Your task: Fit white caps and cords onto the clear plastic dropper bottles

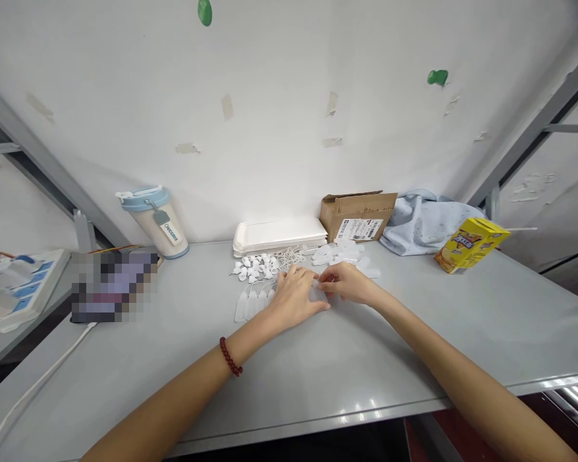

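My left hand (296, 296) lies palm down over a row of clear plastic sleeves (253, 304), fingers stretched and thumb apart. It hides the right part of that row. My right hand (347, 282) is beside it, with thumb and forefinger pinched at a translucent plastic sleeve (316, 294) between the two hands. The fingertips of both hands nearly meet. Just beyond the left hand is a pile of small white caps (259, 264), with thin white cords (293, 256) beside it. More translucent pieces (340, 251) lie loosely behind the right hand.
At the back, a stack of white trays (279, 236) stands by a cardboard box (359, 218) and a light blue cloth (421, 221). A yellow drink carton (469, 245) is at right. A tumbler (157, 221), phone (115, 289) with cable and power strip (24, 289) are at left.
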`<state>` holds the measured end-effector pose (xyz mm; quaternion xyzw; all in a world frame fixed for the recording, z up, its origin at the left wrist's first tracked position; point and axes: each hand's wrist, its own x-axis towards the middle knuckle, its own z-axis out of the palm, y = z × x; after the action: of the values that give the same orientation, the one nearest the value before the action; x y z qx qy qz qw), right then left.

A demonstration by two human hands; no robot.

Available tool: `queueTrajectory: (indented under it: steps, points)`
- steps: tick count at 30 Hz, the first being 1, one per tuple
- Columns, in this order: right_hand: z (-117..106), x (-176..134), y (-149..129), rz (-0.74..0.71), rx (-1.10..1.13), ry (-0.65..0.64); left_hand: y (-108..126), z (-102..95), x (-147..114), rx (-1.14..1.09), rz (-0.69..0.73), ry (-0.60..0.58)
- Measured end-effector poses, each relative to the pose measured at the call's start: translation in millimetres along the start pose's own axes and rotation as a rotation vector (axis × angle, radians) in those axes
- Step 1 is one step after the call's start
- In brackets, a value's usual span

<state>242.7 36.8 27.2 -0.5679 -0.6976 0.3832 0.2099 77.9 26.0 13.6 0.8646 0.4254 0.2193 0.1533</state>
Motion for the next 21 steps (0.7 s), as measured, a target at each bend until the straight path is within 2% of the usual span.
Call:
queueTrajectory:
  steps: [14,18,21]
  points:
    - [-2,1,4,-0.027,0.073,-0.005,0,-2.7,-6,-0.004,-0.008,-0.001]
    - [-8,2,5,-0.03,0.103,0.063,-2,-5.0,-6,0.019,-0.036,0.074]
    - [-13,2,4,-0.025,0.022,0.182,-7,-7.3,-3,0.037,-0.09,0.144]
